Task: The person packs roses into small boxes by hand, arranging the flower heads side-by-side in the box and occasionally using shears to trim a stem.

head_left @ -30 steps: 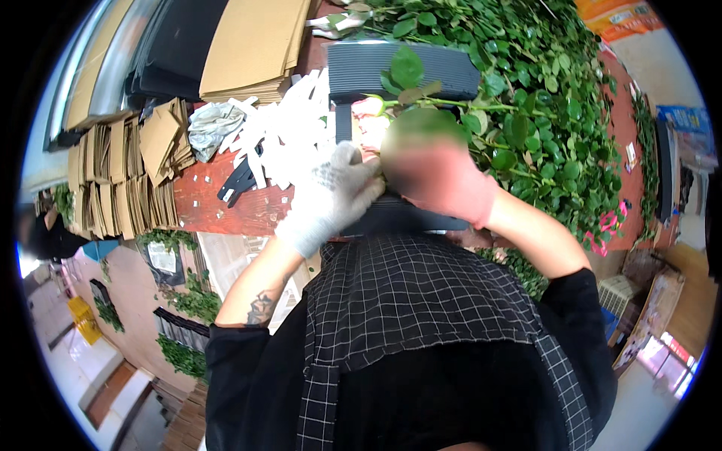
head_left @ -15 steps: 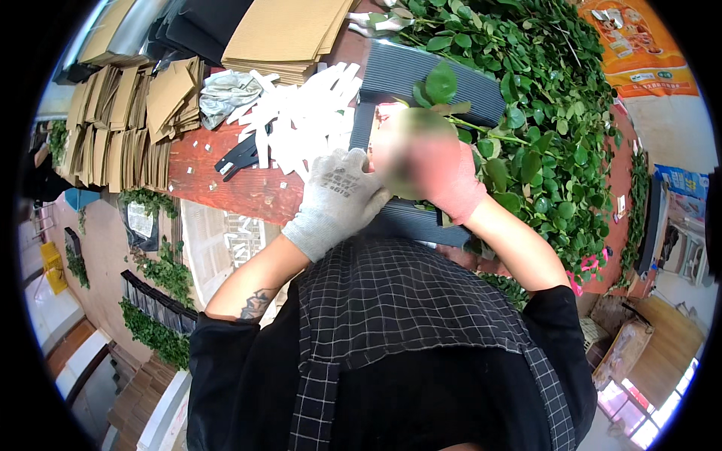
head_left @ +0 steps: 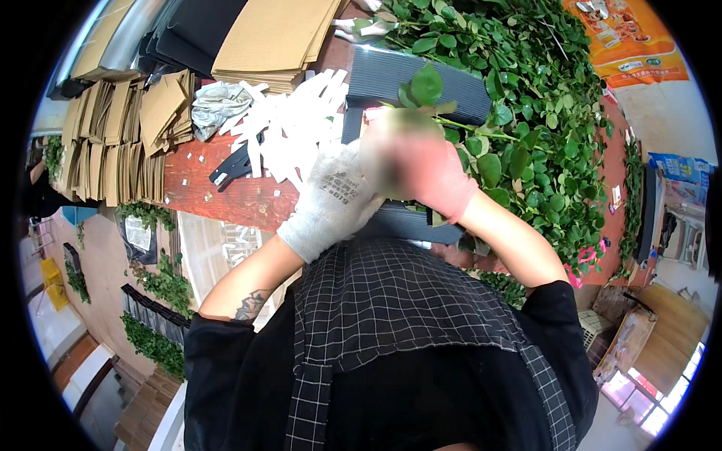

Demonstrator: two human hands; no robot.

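In a grey glove, my left hand [head_left: 335, 192] curls in from the left, its fingertips running into a blurred patch. My right hand [head_left: 445, 180] wears a pink glove and meets it from the right, with its fingers hidden by the blur. What lies between the hands cannot be made out; a bit of pink shows at its upper edge. A leafy green stem [head_left: 481, 131] runs rightward from the patch, and a large leaf [head_left: 427, 84] stands above it. Beneath are a dark ribbed sheet [head_left: 414, 81] behind the hands and another dark ribbed piece [head_left: 417, 223] in front.
A heap of cut leafy stems [head_left: 526, 98] covers the table's right. White paper strips [head_left: 293, 124] and a black stapler [head_left: 231, 169] lie on the red tabletop [head_left: 226, 195] to the left. Stacked brown cardboard pieces [head_left: 274, 37] stand behind; more stacked cardboard [head_left: 113, 143] lies far left.
The whole view has shifted slightly. My left hand's fingers have moved further into the blurred patch, close to my right hand. The leafy stem keeps its place beside the hands.
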